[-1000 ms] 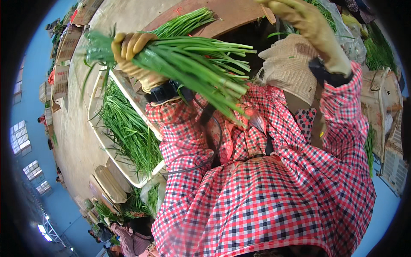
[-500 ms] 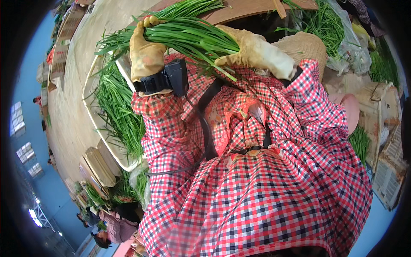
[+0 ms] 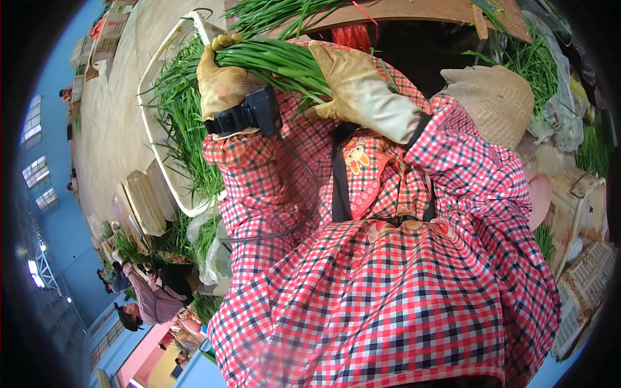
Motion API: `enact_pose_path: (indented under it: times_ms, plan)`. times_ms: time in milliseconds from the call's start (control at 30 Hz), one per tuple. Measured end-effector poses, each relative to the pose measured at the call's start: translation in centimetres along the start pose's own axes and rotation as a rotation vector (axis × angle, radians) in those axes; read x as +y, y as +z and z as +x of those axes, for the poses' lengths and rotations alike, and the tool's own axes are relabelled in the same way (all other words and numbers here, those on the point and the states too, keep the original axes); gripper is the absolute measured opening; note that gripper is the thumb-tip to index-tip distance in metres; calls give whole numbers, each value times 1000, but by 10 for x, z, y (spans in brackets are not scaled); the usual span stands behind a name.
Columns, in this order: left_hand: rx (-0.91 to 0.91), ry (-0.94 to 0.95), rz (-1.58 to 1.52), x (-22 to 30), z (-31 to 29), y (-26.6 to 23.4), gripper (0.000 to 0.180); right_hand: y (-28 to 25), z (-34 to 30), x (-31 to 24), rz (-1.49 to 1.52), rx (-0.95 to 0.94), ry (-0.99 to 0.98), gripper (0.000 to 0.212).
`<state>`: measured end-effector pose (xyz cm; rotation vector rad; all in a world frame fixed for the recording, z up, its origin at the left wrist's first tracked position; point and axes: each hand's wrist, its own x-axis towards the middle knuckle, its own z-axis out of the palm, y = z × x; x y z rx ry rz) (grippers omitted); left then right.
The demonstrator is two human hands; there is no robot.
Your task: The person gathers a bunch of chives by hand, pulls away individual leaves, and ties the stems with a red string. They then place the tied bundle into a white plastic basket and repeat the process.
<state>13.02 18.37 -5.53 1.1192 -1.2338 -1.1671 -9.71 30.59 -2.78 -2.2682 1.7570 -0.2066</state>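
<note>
A bunch of long green leaves like garlic chives (image 3: 275, 61) lies crosswise between my hands. My left hand (image 3: 221, 81), in a stained yellowish work glove with a black strapped device at the wrist, is closed round its leafy side. At the stem end, my gloved right hand (image 3: 352, 81) cups the bunch between thumb and fingers. Beneath and beyond my left hand, a white crate (image 3: 143, 107) is heaped with loose chives (image 3: 187, 129). Some leaf tips of the held bunch hang over that heap. The palm-side grip of the right hand is partly hidden.
More chives (image 3: 278, 14) lie by a brown wooden board (image 3: 414, 18) ahead, with red strands (image 3: 352, 37) below it. A woven straw-like item (image 3: 491, 100) and plastic-bagged greens (image 3: 540, 64) stand right. Stacked boxes (image 3: 145, 200) and a person (image 3: 152, 294) are at the left.
My right hand has moved left, closer to my left hand, with the stem end of the bunch. The view has shifted, so the crate and red strands show more fully.
</note>
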Motion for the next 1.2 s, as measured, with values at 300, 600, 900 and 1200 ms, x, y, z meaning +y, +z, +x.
enact_pose_path:
  times_ms: [300,600,900,1200]
  plan:
    - [101,-42,-541,39,13,-48,23,42,67,-31,82,142,-100,121]
    - [357,-186,-1056,76,9,-50,13,71,100,-51,219,228,-150,50]
    - [-87,0,-821,73,31,15,36,-28,79,47,277,145,-246,43]
    - [-364,-278,-1243,106,35,157,20,-220,-56,97,266,-145,187,41]
